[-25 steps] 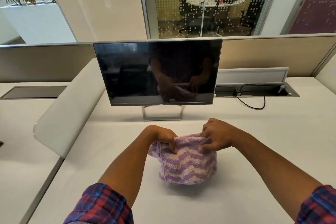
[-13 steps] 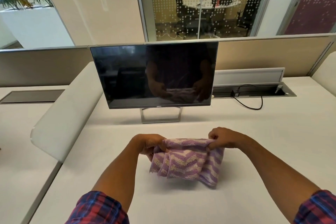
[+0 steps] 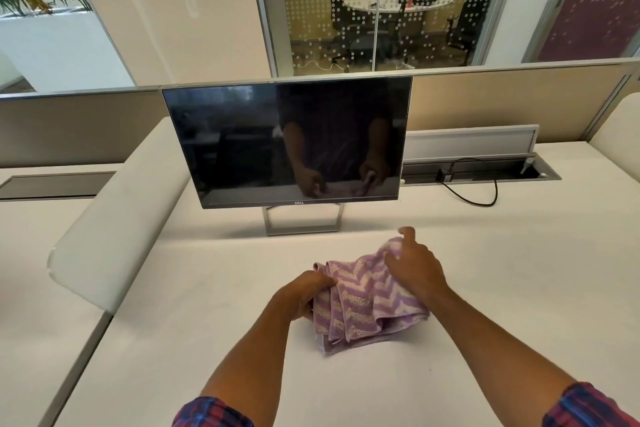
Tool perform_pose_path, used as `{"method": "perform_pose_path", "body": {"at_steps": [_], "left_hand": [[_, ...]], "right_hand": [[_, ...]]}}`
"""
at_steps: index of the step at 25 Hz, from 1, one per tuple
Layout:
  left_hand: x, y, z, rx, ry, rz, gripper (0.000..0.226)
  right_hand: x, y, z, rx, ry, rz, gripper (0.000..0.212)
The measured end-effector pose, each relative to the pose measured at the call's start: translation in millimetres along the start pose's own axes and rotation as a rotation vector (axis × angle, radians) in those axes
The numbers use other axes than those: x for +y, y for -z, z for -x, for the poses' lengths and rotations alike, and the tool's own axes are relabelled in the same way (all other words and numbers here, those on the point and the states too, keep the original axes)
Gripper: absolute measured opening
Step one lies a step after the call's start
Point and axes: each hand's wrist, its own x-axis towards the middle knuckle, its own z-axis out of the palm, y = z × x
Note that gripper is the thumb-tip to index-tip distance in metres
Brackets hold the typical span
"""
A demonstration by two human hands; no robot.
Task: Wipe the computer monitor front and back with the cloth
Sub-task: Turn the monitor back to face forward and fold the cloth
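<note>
prep step: cloth being bunched, no wipe yet.
left hand [image 3: 304, 295] and right hand [image 3: 414, 265] both pinch the purple cloth [image 3: 363, 305] over the desk [image 3: 173, 322]; next, lift it to the monitor [image 3: 287, 142] front. cable [image 3: 474, 196] beyond, partition [image 3: 502, 97] close behind crowds back access.

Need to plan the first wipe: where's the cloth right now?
Head view, lower centre: the cloth is held by both hands over the desk, in front of the monitor.
</note>
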Motion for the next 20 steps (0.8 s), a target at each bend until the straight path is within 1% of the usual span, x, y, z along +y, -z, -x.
{"method": "perform_pose_path", "body": {"at_steps": [2,4,5,7,8,9,11,13,14,15,16,17,19,20], "left_hand": [[3.0,-9.3,-1.0,-0.012,-0.009,-0.024,0.031],[5.6,-18.7,2.9,-0.055,-0.018,0.017,0.033],[6.1,-21.6,3.2,-0.085,-0.012,0.079,0.042],[5.2,-24.5,0.3,-0.144,0.009,0.200,0.066],[3.2,-25.0,-0.9,-0.160,0.007,0.215,0.072],[0.4,-24.3,-3.2,-0.166,-0.010,0.199,0.069],[-5.3,-23.2,-8.2,-0.145,-0.097,0.122,0.047],[-6.7,-25.6,-10.9,-0.088,-0.176,0.057,0.026],[-5.3,-27.9,-12.1,-0.069,-0.185,0.052,0.022],[-2.9,-30.9,-12.9,-0.061,-0.191,0.060,0.020],[-0.4,-34.5,-13.4,-0.059,-0.193,0.079,0.019],[0.9,-38.3,-16.2,-0.059,-0.194,0.097,0.020],[3.4,-48.7,-17.9,-0.047,-0.219,0.096,0.025],[4.7,-54.7,-18.9,0.002,-0.268,0.030,0.030]], "right_hand": [[-24.7,-4.9,3.5,-0.027,0.047,-0.049,0.059],[-37.5,-16.7,8.5,-0.140,0.060,-0.211,0.059],[-39.6,-23.8,11.7,-0.201,0.067,-0.275,0.053],[-37.5,-32.8,17.9,-0.296,0.097,-0.321,0.029],[-33.4,-35.3,19.1,-0.322,0.122,-0.309,0.023],[-27.7,-37.2,18.7,-0.336,0.143,-0.290,0.023],[-14.9,-37.3,17.1,-0.303,0.165,-0.291,0.025],[-0.9,-34.8,14.7,-0.133,0.105,-0.314,0.018],[6.1,-34.0,14.5,-0.052,0.049,-0.310,0.021],[13.0,-33.9,14.8,-0.017,-0.024,-0.285,0.031],[18.7,-34.1,15.5,-0.028,-0.094,-0.244,0.040],[24.7,-35.9,15.3,-0.059,-0.144,-0.222,0.043],[32.3,-38.5,15.8,-0.095,-0.163,-0.306,0.040],[36.0,-39.0,16.4,-0.073,-0.156,-0.355,0.038]]}}
